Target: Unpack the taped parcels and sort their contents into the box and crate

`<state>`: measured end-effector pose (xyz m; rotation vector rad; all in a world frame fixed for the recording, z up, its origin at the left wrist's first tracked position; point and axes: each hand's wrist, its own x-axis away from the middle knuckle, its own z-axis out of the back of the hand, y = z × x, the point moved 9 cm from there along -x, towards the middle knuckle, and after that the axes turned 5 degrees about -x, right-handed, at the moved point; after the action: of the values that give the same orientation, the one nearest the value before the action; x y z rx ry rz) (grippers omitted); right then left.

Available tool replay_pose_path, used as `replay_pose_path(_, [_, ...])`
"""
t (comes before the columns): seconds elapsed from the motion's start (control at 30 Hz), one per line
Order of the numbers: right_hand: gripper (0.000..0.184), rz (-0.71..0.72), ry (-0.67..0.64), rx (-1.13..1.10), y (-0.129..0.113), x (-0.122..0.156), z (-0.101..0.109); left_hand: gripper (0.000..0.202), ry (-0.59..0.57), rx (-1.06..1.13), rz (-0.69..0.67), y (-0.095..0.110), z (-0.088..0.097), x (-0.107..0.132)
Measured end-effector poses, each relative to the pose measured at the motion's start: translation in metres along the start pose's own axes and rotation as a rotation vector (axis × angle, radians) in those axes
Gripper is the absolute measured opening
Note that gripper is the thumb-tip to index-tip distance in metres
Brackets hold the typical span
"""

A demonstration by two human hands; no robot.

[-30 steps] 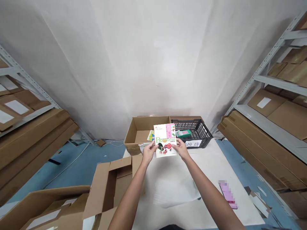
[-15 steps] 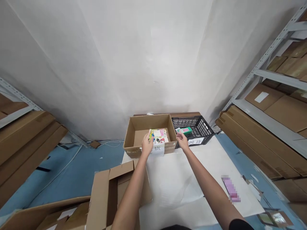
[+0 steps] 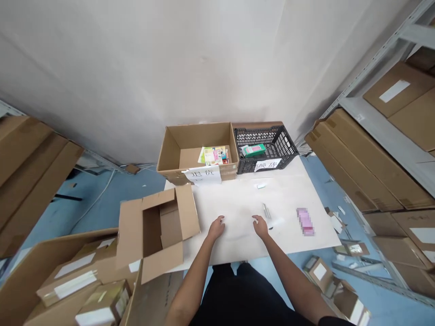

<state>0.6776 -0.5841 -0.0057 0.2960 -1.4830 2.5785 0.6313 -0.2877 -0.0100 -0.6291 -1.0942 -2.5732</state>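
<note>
My left hand (image 3: 216,227) hovers over or rests on the white table (image 3: 234,199), fingers loosely curled and apart, nothing in them. Level with it, my right hand (image 3: 260,226) is empty too, its fingers apart. Close to my right hand lies a thin grey-silver object (image 3: 267,211), too blurred to name. Beyond the hands, a cardboard box (image 3: 166,174) with a paper sign (image 3: 204,175) holds several colourful booklets (image 3: 215,156). Touching its right side is a black plastic crate (image 3: 287,151), with a green and pink box (image 3: 253,150) inside.
An open cardboard box (image 3: 189,213) with spread flaps stands at the table's left. Below it, a large carton (image 3: 44,246) holds several parcels (image 3: 102,308). A blurred-out pink item (image 3: 306,222) lies at the right. Shelves with cartons (image 3: 370,167) stand along the right side.
Both hands have drawn back from the cardboard box and the crate to the near part of the table. The booklets now lie released in the box. The view has tilted down.
</note>
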Motion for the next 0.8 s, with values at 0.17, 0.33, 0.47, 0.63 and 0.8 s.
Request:
replay_pose_path(0.17, [0.042,-0.015,-0.091,0.039,0.07,0.045,0.002,0.071,-0.008,-0.077,0.167,-0.03,-0.075,0.039])
replay_pose_path(0.33, [0.05,-0.18,-0.177,-0.144,0.074,0.057,-0.019,0.071,0.037,0.119,0.124,0.006,-0.124,0.047])
replay_pose_path(0.47, [0.051,-0.372,-0.259,-0.472,0.056,0.065,-0.04,0.05,-0.021,0.257,-0.007,0.062,-0.153,0.046])
replay_pose_path(0.63, [0.046,-0.355,-0.191,-0.787,0.017,0.071,-0.027,0.039,-0.001,0.401,-0.193,0.099,-0.129,0.072])
replay_pose_path(0.8, [0.038,-0.226,-0.185,-0.775,-0.056,0.069,-0.027,0.045,0.182,0.564,-0.284,0.052,0.006,0.12])
